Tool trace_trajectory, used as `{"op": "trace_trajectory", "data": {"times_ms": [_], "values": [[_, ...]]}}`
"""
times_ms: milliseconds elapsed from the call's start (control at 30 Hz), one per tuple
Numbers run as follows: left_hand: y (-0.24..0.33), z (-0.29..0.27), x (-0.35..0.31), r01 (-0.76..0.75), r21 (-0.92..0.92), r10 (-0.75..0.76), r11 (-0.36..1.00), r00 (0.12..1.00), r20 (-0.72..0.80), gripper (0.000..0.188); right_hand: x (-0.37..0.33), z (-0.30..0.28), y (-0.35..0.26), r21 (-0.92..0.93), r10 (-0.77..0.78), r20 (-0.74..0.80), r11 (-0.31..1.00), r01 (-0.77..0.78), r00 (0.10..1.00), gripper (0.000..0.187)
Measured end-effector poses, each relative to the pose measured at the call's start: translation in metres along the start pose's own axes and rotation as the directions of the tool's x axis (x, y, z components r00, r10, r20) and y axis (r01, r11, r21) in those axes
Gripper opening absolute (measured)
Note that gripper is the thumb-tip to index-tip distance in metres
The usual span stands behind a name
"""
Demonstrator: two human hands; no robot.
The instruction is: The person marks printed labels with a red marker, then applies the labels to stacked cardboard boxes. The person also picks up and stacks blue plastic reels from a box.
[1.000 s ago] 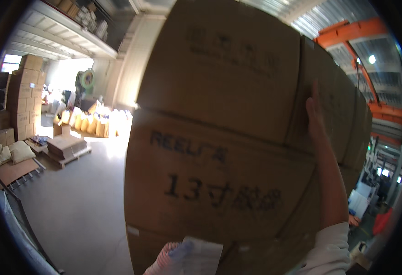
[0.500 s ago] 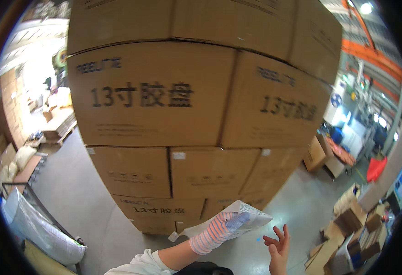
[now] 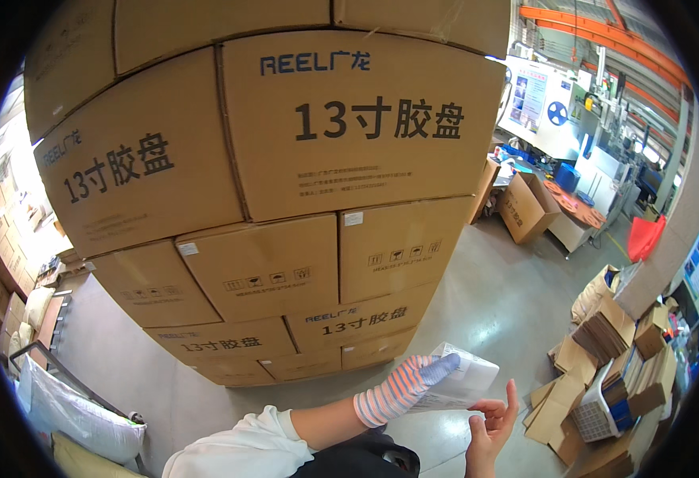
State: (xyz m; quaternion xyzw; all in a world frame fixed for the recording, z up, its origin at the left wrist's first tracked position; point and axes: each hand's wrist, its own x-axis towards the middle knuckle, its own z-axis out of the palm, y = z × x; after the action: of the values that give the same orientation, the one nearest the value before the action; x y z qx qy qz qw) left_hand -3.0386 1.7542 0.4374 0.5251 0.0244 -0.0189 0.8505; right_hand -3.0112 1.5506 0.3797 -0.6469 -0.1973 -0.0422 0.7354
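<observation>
- The white paper (image 3: 477, 373) is held in front of the body at lower centre, above the grey floor (image 3: 477, 295) and just to the right of the carton stack's foot as viewed.
- Condition: pale, thin, flat on its upper face, with fine dark print near the top edge and at lower left. Whether it is one folded sheet or several cannot be determined.
- The left hand (image 3: 397, 389), in a glove striped orange, white and blue, grasps the paper from its left side, fingers lying over the upper face.
- The right hand (image 3: 491, 434) is bare and unclenched, index finger raised, thumb apart, beside the paper's lower right corner. Contact with that corner cannot be confirmed.
- The carton stack (image 3: 357, 175) rises ahead, brown, several tiers high, running out of the top of the view. Its lower right edge lies near the paper, though apart from it.
- Right side: floor extends between the stack and a heap of flattened cardboard (image 3: 604, 331), where a white slotted crate (image 3: 596, 416) stands. An open carton (image 3: 529, 209) sits farther back.
- Left side: a strip of floor separates the stack from a dark metal rail (image 3: 75, 374) and a plastic-wrapped bundle (image 3: 87, 414).
</observation>
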Motion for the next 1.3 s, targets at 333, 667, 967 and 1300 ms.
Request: {"op": "trace_trajectory", "data": {"times_ms": [333,667,967,1300], "values": [[0.012,0.0,0.215,-0.027,-0.165,0.056,0.986,0.982,0.179,0.038,0.204,-0.029,0.058,-0.028,-0.062,-0.082,0.998,0.06,0.995,0.081],[0.008,-0.007,0.43,0.121,-0.255,-0.135,0.959,0.99,-0.036,0.041,0.419,-0.087,0.141,0.024,-0.024,0.159,1.0,0.02,0.987,0.072],[0.039,0.028,0.658,-0.064,-0.12,0.029,0.991,0.962,-0.271,0.044,0.694,-0.157,0.178,-0.23,-0.365,0.286,0.872,0.433,0.886,0.059],[0.048,-0.013,0.824,-0.257,-0.478,0.209,0.84,0.966,-0.153,0.036,0.895,-0.097,0.248,-0.092,-0.385,0.566,0.849,0.52,0.729,0.031]]}}
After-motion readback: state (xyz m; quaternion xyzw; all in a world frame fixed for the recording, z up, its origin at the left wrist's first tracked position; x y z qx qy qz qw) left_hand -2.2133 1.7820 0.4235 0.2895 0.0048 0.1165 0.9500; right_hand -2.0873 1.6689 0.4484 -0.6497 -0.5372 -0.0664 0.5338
